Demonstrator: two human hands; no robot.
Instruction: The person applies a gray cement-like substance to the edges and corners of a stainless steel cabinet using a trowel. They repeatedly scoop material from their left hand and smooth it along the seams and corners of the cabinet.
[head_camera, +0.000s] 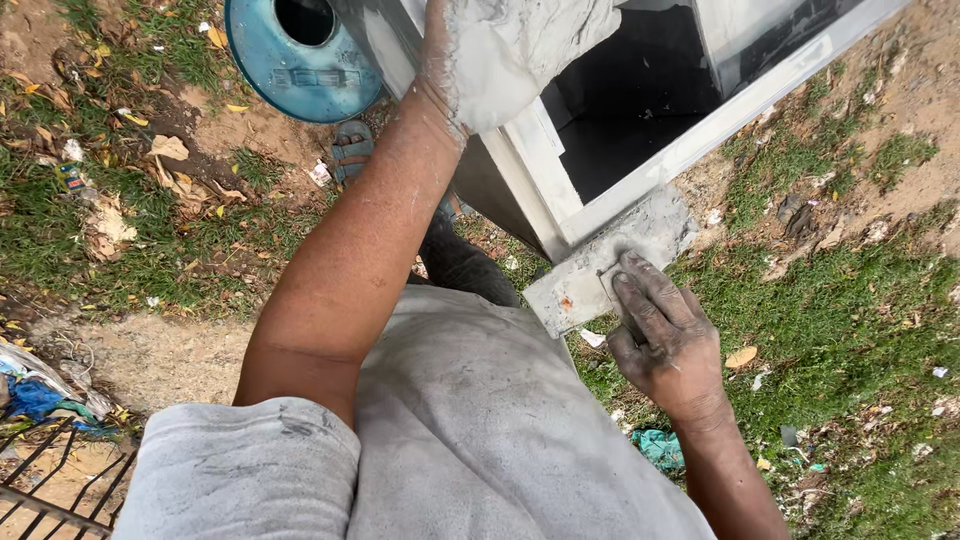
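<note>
A person in a grey shirt (470, 420) looks straight down while working plaster onto a white frame (560, 190) outdoors. The right hand (665, 335), dark with wet mortar, is closed around the handle of a flat trowel (610, 262), fingers curled over it; the blade lies tilted against the frame's lower corner and is smeared grey. The left hand (510, 55), coated in pale plaster, is raised to the top of the frame and pressed against its white surface; whether its fingers are spread or curled cannot be told, since they run out of view at the upper edge. Inside the frame lies a dark opening (625, 110) whose contents cannot be made out.

Upper left, a round blue drum (290, 60) stands on the dirt beside the frame, seen from above, with a dark circular hole in its lid; nothing shows inside it. Just below it, a sandalled foot (352, 148) rests on the ground. Dry leaves and scraps of litter are scattered over patchy grass (850, 330) and bare earth. At the lower left corner, a metal grid (50, 480) lies next to blue and white rubbish.
</note>
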